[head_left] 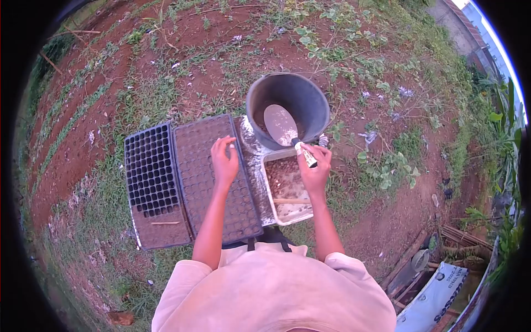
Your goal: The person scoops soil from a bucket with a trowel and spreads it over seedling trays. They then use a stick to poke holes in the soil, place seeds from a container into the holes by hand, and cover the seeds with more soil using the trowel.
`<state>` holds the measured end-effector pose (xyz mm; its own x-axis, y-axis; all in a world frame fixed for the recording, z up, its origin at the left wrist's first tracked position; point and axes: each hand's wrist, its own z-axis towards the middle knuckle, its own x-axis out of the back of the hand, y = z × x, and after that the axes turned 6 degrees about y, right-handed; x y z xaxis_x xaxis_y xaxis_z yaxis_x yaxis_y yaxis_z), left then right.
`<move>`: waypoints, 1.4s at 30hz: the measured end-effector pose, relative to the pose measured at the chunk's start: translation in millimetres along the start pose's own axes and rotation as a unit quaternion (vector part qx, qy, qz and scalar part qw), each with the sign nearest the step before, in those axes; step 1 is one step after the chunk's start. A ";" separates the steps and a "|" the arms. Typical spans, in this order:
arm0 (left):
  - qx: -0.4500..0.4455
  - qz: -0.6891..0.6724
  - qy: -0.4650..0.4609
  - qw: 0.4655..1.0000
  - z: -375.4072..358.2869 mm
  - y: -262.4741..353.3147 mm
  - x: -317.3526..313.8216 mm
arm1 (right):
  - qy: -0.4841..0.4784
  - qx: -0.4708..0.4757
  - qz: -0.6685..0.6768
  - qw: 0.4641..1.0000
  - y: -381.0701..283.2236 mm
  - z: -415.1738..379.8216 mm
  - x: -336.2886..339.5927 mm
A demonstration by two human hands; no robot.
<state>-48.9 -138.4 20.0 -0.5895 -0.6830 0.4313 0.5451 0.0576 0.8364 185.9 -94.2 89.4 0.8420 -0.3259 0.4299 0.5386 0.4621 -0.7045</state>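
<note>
My right hand [316,166] is closed round the dark handle of a trowel [280,124], whose broad blade reaches into a grey bucket [317,102]. Below the bucket, a white tray [270,191] holds brown material and a light stick [292,201]. My left hand [225,160] hovers over or rests on a soil-filled cell tray [193,160], its fingers bent and apart with nothing between them. Left of it lies a second cell tray [150,169], with empty black cells in its upper part and soil over its lower end, where a small stick [166,223] lies.
Weedy ground [354,133] with reddish soil surrounds the trays. At the lower right are wooden poles [406,257] and a printed white sheet [434,299]. A wall [453,25] stands at the upper right, with tall green plants along the right edge.
</note>
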 end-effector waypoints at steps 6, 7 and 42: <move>0.057 -0.077 0.026 0.995 52.7 20.4 -85.5 | -0.060 0.029 -0.077 0.995 57.6 63.8 -9.3; 0.055 -0.031 0.042 0.997 60.6 22.4 -98.5 | -0.094 0.032 -0.091 0.991 63.0 72.1 -13.8; 0.007 0.158 0.085 0.984 62.6 23.5 -132.4 | -0.122 -0.045 -0.088 0.988 77.4 56.7 -76.4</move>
<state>4.7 -0.9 3.8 -0.2832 -0.7419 0.6078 0.6756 0.2955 0.6755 165.0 13.2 34.0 0.7246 -0.1808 0.6651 0.6809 0.3370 -0.6502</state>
